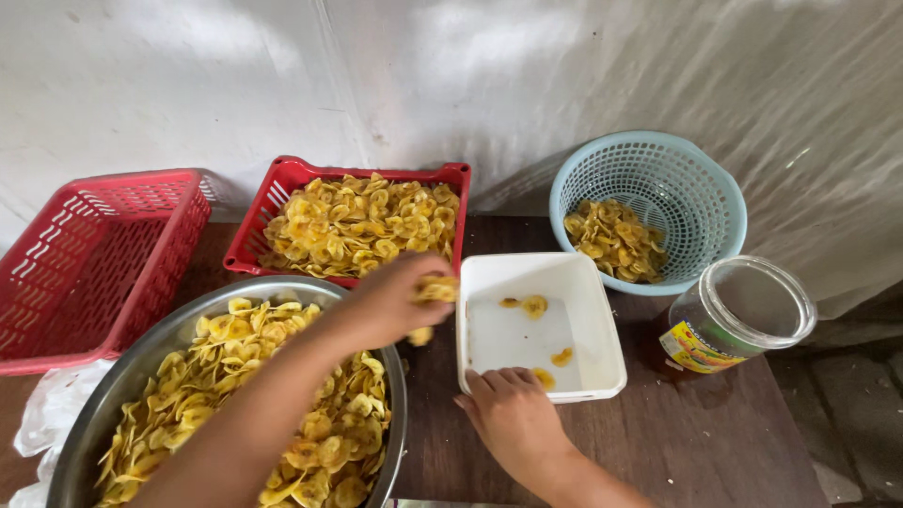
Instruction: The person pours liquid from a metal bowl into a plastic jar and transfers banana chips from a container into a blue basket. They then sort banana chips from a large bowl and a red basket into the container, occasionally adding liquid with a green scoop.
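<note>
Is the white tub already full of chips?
No, the white tub holds only a few chips on its mostly bare bottom.

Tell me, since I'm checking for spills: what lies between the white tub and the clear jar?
In the head view, only bare dark wooden table lies between the white tub and the clear jar; no chips there.
</note>
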